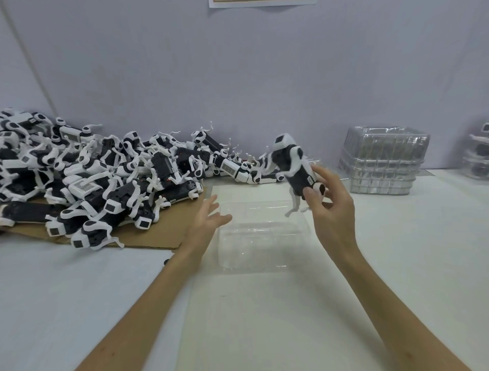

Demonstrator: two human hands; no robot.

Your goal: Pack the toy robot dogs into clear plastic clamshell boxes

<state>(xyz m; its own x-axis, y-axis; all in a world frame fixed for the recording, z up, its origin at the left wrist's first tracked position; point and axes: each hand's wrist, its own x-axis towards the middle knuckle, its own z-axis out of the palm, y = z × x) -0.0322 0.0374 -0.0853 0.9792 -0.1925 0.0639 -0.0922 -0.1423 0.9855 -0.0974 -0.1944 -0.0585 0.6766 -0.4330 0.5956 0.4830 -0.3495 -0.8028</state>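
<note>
Surface: a white table (412, 254) spreads wide, and a brown cardboard sheet (164, 238) lies on it at 9 o'clock.
Room: a plain grey-lilac wall (238, 66) closes the far side at 12 o'clock, with the lower edge of a paper sheet (262, 2) at the very top.
Heap: a pile of toy robot dogs (92, 180), black and white and tangled, covers the cardboard and trails along the wall towards 12 o'clock.
Box: a clear clamshell box (259, 238) lies open at dead centre, between the two forearms.
Right hand: the right hand (330, 204) curls thumb and fingers round a toy robot dog (293, 164), held head-up off the table at the box's 1 o'clock, its white legs dangling over the far right corner.
Left hand: the left hand (209, 219) is spread wide and holds nothing at the box's 10 o'clock edge; whether it touches, I cannot tell.
Edges: a stack of empty clamshell boxes (383, 161) stands at 2 o'clock, well apart from the held dog. Packed boxes (479, 156) are cut off by the frame at 3 o'clock.
Open room: white tabletop runs from the box to 6 o'clock, and again at 4 o'clock beyond the right forearm.
</note>
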